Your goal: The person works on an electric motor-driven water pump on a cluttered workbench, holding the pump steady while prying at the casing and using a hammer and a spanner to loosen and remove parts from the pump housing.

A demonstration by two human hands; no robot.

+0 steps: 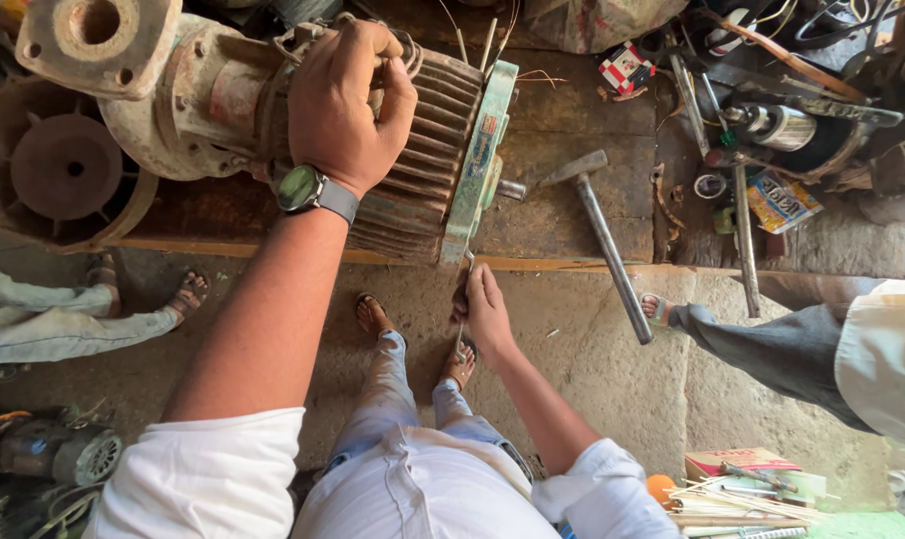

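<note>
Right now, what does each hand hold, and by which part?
Left hand grips the top of the ribbed, rusty grey-green motor. Right hand grips a thin metal tool near its lower end.

A hammer (600,235) lies on the workbench (572,130); 2 bystanders' sandalled feet flank it.

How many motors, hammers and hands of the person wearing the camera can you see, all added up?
Motors: 2, the big ribbed motor on the bench and the small motor on the floor.
Hammers: 1, the hammer lying on the bench edge.
Hands: 2, the left hand on the big motor and the right hand holding a thin tool.
Total: 5
</note>
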